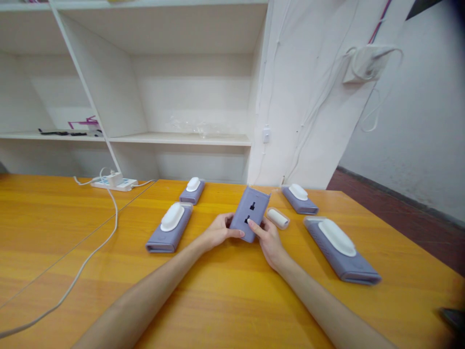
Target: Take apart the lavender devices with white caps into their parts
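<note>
The block [250, 213] is gripped from both sides. The left hand [218, 231] is closed on its lower left edge, with the thumb laid across the face. The right hand [269, 240] is closed on its lower right edge, with a finger pressed close to the lower slot. The block is held tilted, its far end raised, between the two hands and clear of the table [232, 300], above its middle.

A slip is judged the main risk. The hold is taken only at the lower end and mostly by fingertips, so the raised end could tip over and the block could be dropped onto the wood. The loose cap [278, 218] lies on the table just beside the right hand. It could be knocked by the knuckles and, being rounded, could be sent rolling towards the right unit [341, 249]. The lower slot could also be covered by the finger beside it.

The block is seen as a flat, oblong, grey-purple slab with rounded corners and a matte face. Two small dark slots are set in that face, one above the other. No white cap is carried on it, unlike the left unit [170, 228], the right unit and the two far units [192, 190]. It is judged hard, smooth and light.
</note>
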Available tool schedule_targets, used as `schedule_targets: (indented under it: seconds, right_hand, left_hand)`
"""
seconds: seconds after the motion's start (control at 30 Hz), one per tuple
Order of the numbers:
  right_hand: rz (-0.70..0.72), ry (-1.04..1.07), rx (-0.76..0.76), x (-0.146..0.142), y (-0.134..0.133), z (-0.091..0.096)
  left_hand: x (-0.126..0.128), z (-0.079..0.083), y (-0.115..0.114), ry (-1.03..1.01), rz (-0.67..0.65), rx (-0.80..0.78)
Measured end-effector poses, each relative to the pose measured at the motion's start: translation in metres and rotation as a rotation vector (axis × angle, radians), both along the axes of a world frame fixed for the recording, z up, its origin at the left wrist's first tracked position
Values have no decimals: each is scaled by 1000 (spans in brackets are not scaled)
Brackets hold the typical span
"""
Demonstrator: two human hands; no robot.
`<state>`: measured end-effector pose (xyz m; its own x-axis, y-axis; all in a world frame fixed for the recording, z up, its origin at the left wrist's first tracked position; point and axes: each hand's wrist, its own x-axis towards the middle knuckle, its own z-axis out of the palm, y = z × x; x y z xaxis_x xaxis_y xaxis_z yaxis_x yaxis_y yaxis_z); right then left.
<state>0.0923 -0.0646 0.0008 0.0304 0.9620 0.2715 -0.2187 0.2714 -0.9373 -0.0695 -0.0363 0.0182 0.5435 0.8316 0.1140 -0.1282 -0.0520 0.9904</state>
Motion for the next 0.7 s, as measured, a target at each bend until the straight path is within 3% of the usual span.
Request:
schedule_targets:
  seconds: [0.4,0.7]
  right_hand:
    - [-91,-107,25,-3,-2,6]
    - [-119,-113,27,-2,-1,2]
  left_hand:
    - [-9,8,-4,-61,-120,-5]
    - [-5,4,0,-26,-93,5]
